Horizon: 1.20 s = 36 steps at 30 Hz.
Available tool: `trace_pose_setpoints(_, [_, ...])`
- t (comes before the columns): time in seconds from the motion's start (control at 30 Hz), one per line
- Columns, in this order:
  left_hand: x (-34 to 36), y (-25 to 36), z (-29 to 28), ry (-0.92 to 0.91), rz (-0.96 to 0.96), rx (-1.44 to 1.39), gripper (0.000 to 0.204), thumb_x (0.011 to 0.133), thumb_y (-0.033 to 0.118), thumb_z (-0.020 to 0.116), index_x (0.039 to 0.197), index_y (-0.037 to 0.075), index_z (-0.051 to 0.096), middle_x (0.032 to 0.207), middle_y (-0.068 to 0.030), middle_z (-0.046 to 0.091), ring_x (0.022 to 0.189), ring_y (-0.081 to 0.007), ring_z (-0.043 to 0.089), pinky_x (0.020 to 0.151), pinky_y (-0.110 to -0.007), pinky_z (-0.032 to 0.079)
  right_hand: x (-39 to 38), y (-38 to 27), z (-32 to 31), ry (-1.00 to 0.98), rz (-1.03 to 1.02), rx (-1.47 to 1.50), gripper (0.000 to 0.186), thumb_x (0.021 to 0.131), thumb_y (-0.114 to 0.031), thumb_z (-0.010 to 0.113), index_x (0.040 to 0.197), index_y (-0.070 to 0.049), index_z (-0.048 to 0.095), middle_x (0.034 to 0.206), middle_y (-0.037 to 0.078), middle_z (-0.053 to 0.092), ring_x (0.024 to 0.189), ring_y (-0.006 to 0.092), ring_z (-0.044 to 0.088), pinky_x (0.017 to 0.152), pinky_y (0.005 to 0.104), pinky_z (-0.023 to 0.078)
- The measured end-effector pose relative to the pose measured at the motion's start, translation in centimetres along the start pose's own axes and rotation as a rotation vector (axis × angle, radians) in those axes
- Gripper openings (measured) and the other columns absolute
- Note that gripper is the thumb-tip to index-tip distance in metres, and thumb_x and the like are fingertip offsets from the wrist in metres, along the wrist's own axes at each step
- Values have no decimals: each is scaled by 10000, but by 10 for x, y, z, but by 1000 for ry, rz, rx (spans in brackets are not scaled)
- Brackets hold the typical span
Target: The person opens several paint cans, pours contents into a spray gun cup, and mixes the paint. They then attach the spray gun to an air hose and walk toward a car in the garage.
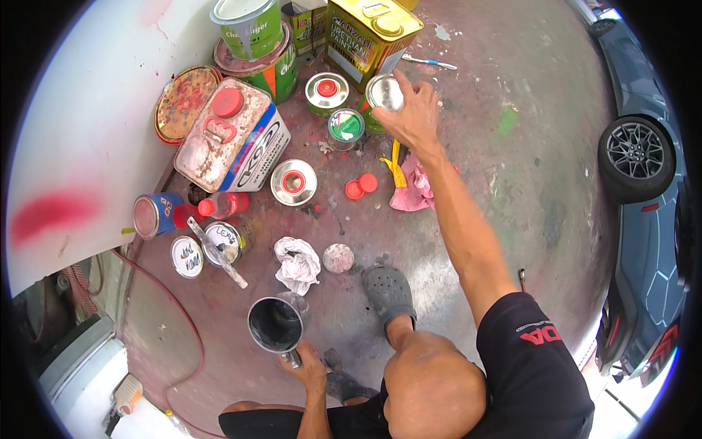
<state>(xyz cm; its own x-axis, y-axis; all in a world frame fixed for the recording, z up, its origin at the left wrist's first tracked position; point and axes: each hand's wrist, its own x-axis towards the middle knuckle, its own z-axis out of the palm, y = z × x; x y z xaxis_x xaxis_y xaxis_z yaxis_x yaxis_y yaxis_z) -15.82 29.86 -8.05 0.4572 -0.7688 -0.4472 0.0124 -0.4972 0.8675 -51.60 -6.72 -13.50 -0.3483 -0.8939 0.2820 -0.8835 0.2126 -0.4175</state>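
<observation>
Right hand (417,113) wide over can (382,94) beside yellow tin (369,45), cannot tell if gripping; left hand (308,368) holds cup (295,313), well apart from tin. Slack fingers could topple can.

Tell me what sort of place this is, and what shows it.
Most likely a vehicle paint workshop: stacked green cans and a large yellow tin stand on a paint-stained floor, with a blue-grey car at the right.

The stained floor (537,175) carries, by clock position from view centre: gold can (365,47), 12 o'clock; slim tool (431,62), 1; pink cloth (415,193), 2; crumpled white cloth (297,265), 8; rectangular container (232,139), 10.
</observation>
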Motion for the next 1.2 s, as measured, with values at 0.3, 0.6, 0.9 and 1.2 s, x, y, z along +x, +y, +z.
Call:
trace_pose_setpoints(0.3, [5, -7, 4, 34, 24, 7, 285, 1146, 244, 569, 1107, -23, 660, 643, 30, 448, 553, -63, 407, 516, -280, 339, 25, 27, -10, -214, -114, -387, 764, 880, -663, 599, 1563, -320, 588, 1530, 225, 529, 1445, 461, 449, 1207, 667, 301])
trace_pose_setpoints(0.6, [6, -24, -11, 87, 154, 55, 167, 1099, 148, 632, 980, 43, 580, 713, 34, 501, 631, -73, 478, 589, -275, 389, -199, -47, -7, -628, -555, 67, 605, 811, -400, 848, 1294, -72, 692, 1322, 171, 658, 1191, 374, 618, 1010, 517, 520])
trace_pose_setpoints(0.9, [9, 1, -23, -42, 188, 80, 342, 1012, 41, 616, 1340, -33, 556, 1167, -120, 653, 1066, -186, 611, 945, -333, 492, -256, -67, -22, -702, -373, 63, 848, 770, -425, 879, 1468, -28, 605, 1360, 213, 605, 1266, 403, 575, 1085, 493, 482])
trace_pose_setpoints(1.2, [-34, 120, -15, -201, 299, 157, 308, 1010, 49, 582, 1292, -76, 569, 1174, -156, 654, 1080, -274, 628, 974, -397, 495, -182, -91, -228, -336, -108, 192, 729, 776, -480, 857, 1298, -2, 682, 1194, 223, 600, 1151, 414, 567, 1007, 502, 483])
